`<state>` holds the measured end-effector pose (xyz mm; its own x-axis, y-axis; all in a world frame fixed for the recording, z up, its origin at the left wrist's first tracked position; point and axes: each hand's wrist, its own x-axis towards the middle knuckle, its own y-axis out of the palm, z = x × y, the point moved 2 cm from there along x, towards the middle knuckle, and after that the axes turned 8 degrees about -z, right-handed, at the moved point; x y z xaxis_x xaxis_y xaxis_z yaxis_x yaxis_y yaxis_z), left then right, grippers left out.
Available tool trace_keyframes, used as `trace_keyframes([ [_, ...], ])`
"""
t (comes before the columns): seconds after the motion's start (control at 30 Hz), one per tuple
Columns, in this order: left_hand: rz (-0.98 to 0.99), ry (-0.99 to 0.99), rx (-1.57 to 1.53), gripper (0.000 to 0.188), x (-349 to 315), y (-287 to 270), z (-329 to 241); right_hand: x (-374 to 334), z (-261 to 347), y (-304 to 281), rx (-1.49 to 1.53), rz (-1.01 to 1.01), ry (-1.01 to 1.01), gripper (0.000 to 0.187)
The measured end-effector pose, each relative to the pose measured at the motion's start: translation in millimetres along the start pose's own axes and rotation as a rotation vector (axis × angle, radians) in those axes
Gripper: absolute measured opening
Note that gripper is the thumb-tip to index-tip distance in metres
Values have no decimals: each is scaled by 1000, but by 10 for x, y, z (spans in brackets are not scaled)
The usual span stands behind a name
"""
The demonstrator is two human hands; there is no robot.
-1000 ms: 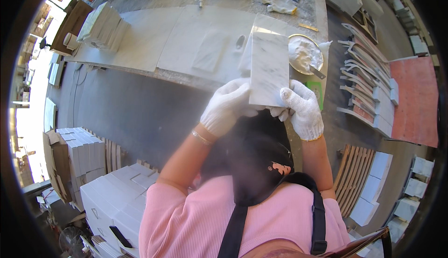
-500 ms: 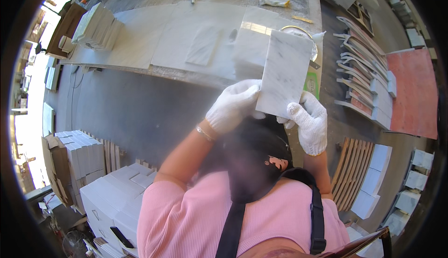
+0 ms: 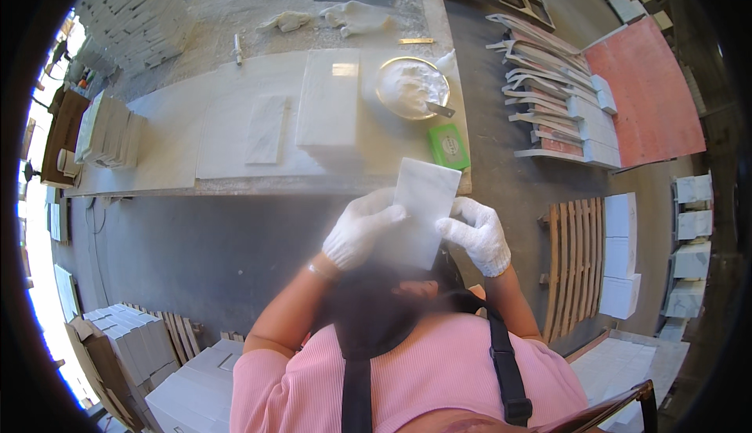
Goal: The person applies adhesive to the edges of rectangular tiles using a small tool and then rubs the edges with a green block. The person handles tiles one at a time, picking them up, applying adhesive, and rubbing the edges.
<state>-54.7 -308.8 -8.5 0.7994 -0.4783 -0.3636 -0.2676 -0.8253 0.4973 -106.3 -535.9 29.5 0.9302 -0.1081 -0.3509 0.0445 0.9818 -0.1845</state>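
Observation:
A white marble tile with faint grey veins (image 3: 427, 198) is held up in front of my chest, tilted, between both gloved hands. My left hand (image 3: 359, 231), in a white knitted glove, is closed on its left edge with the thumb over the face. My right hand (image 3: 476, 239), gloved the same, grips the right edge with thumb and fingers. Beyond the tile, on the worktable (image 3: 227, 168), stand a green box (image 3: 448, 148) and a round bowl of white paste (image 3: 407, 84) with a scraper (image 3: 440, 110) in it. Another tile (image 3: 267, 129) lies flat beside a pale stack (image 3: 327, 104).
Stacked tiles (image 3: 110, 131) stand at the table's left end. Spare gloves (image 3: 356, 19) and a small marker-like tube (image 3: 237, 49) lie farther back. Wooden pallets (image 3: 576, 265) and white boxes (image 3: 620, 237) are on the floor to my right, cartons (image 3: 200, 390) at lower left.
Both hands have brought the tile down nearer my chest, keeping their hold on it. My view has turned, so the table sits farther left and its bowl and green box show fully.

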Motion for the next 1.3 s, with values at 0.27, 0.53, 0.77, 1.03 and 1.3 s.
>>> trace_keyframes([
  [0.27, 65, -50, 108, 50, 13, 98, 76, 279, 373, -243, 115, -304, -222, 31],
  [0.53, -7, -25, 192, 51, -11, 162, 17, 408, 471, 72, -187, -160, -303, 32],
  [0.77, -34, -27, 183, 51, 30, 76, -15, 330, 309, -177, -109, -240, -167, 34],
  [1.03, -73, 2, 61, 54, -85, -37, -294, 227, 220, -394, 18, -328, -102, 36],
  [1.3, -234, 171, -32, 54, -365, -316, -736, 392, 210, -214, 51, -240, -107, 37],
])
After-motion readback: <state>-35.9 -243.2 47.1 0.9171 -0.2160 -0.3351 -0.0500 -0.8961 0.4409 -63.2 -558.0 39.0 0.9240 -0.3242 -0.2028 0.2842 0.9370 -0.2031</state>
